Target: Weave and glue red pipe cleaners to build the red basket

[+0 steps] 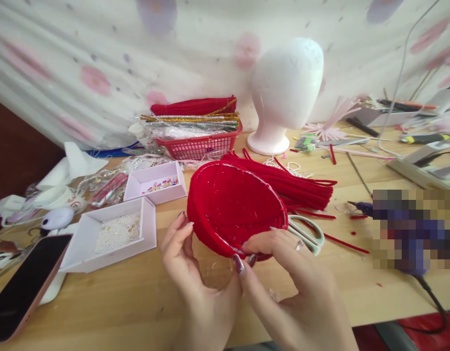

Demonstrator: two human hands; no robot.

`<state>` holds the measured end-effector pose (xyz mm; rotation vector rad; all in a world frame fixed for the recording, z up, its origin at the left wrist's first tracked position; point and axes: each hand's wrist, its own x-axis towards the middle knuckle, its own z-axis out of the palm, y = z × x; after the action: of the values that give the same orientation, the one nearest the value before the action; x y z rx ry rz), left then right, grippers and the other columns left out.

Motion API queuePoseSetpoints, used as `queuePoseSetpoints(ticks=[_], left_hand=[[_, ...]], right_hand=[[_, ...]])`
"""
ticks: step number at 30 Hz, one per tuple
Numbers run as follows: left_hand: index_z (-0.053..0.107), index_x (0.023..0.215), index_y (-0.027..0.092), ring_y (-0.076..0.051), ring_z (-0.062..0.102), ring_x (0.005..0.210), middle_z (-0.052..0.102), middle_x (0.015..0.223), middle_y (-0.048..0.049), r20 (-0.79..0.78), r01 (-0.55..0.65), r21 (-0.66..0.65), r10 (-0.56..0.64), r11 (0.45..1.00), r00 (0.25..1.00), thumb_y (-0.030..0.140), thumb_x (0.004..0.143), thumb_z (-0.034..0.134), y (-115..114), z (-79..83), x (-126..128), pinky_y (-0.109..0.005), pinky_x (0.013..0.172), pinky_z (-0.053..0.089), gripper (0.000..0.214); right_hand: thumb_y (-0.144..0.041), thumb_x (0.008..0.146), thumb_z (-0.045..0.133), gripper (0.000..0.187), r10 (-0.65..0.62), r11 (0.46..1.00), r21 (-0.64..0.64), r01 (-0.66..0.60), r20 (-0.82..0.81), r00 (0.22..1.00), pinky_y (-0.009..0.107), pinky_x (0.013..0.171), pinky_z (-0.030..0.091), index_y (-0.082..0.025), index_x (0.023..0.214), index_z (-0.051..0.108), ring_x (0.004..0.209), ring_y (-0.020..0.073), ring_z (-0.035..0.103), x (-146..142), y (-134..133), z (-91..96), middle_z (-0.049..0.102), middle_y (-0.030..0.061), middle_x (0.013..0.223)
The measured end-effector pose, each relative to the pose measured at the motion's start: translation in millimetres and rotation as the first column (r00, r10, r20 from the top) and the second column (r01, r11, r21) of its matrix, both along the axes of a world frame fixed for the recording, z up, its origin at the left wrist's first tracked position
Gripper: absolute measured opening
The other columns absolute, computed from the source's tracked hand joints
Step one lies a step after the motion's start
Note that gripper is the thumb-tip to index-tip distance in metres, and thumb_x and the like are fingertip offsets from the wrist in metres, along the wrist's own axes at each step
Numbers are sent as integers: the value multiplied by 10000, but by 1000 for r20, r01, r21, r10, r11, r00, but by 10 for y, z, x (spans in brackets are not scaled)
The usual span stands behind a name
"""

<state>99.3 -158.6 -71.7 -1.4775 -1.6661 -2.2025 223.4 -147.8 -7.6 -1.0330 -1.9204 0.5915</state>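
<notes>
Beyond both your hands, a pale flowered curtain spans the background, and below them extends the wooden table. Upright past your right hand stands the white foam head. Straight beyond your left hand, the red basket bears red, gold and silver stems. Next in size is the red bowl-shaped piece, held between your two hands just above the table, its hollow tilted towards you and its rim edged with a pale line. Your hands are together at its near edge: the right thumb and forefinger pinch the rim, while the left fingers curve up beside the outer wall; whether the left thumb also grips cannot be told, since the right hand largely hides it. Just beyond the right hand lies the bundle of red stems; farther to its right rests the blue-purple tool, mostly pixelated, its pointed tip facing the piece. To the left of your left hand sit the larger white box, the dark-screened phone and, farther forward, the smaller white box. Near your right fingers show the pale-green scissor handles. Smallest are the coloured stones in the smaller box and the pearly beads in the larger.
</notes>
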Motion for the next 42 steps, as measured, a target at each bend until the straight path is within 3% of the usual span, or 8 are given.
queuePoseSetpoints(ticks=[4, 14, 23, 31, 38, 42], left_hand=[[503, 1341, 241, -317, 535, 1345, 496, 1421, -168, 8, -39, -6, 39, 999, 999, 370, 763, 826, 17, -23, 2, -540, 1101, 489, 675], [482, 1336, 241, -320, 503, 1386, 492, 1411, -156, -30, 44, -74, -46, 996, 998, 282, 754, 847, -54, 52, -60, -546, 1113, 501, 689], [441, 1417, 260, -325, 483, 1407, 445, 1446, -161, -134, 93, -167, -116, 982, 984, 279, 732, 913, -128, 104, -148, -577, 1179, 442, 833], [435, 1430, 273, -316, 489, 1409, 449, 1448, -160, -125, 131, -202, -159, 971, 979, 216, 771, 877, -146, 99, -213, -561, 1189, 444, 795], [423, 1438, 265, -295, 503, 1401, 448, 1465, -160, -108, 149, -219, -176, 964, 978, 183, 813, 825, -149, 90, -209, -521, 1198, 442, 748], [373, 1500, 254, -259, 461, 1446, 412, 1503, -163, -192, 142, -237, -189, 961, 963, 167, 851, 783, -180, 90, -232, -438, 1213, 433, 772]], right_hand=[[-183, 897, 618, 60, -9, 999, -39, 9, 7, 1000, 349, 736, 542, -241, 888, 630, 774, 192, 681, -8, -5, 41, 713, 5, 824], [-269, 907, 657, 99, -78, 986, -155, 63, -93, 993, 349, 728, 565, -251, 816, 692, 742, 206, 697, 16, -23, 43, 742, 11, 795], [-244, 947, 678, 75, 108, 978, -177, -110, -22, 994, 304, 823, 581, -273, 946, 747, 791, 166, 741, 231, 79, -64, 794, -22, 893], [-180, 959, 644, 113, 80, 997, 13, -81, 59, 995, 312, 770, 554, -260, 962, 723, 832, 173, 709, 208, 110, -125, 770, -12, 882], [-193, 987, 615, 150, 101, 995, 12, -102, 80, 992, 340, 836, 529, -290, 1057, 704, 888, 172, 692, 222, 71, -187, 758, -16, 938], [-226, 983, 640, 121, 95, 995, 31, -98, 90, 991, 328, 801, 521, -309, 1049, 697, 904, 173, 690, 232, 78, -224, 771, -33, 952]])
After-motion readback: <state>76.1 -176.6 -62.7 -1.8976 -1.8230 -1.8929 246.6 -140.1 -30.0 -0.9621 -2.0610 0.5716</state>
